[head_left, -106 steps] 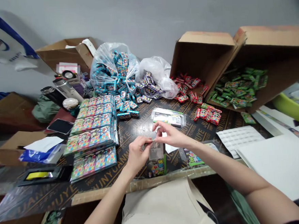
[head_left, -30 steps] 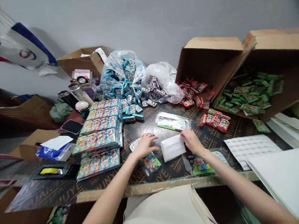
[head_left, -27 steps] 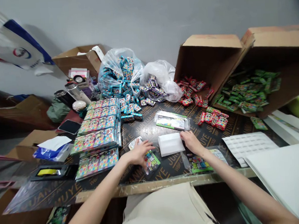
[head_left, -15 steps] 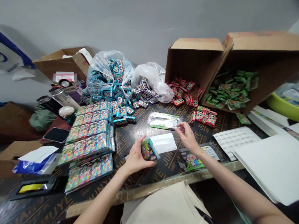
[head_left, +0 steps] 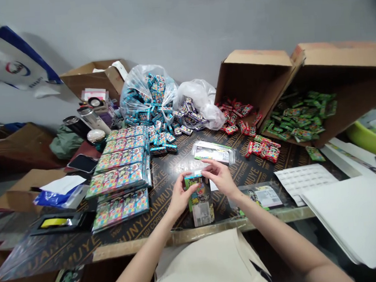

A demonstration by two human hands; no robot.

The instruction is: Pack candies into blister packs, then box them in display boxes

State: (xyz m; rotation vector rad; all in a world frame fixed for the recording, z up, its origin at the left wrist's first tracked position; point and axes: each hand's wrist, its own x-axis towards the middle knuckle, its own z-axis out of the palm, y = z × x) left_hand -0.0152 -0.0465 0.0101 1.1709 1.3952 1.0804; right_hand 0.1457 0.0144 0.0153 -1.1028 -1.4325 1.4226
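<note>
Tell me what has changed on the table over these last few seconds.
The left hand has lowered the green-and-blue card packet from mid-air to stand upright near the table edge. The right hand has moved left, away from the white paper sheet, to the packet's top edge. The stacked multicoloured packs stayed put.

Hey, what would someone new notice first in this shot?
First, the left hand holding a colourful packet low in the centre, the right hand at its top. Behind them, a clear bag spills blue packets. To the right, tipped cardboard boxes pour out red packets and green packets.
</note>
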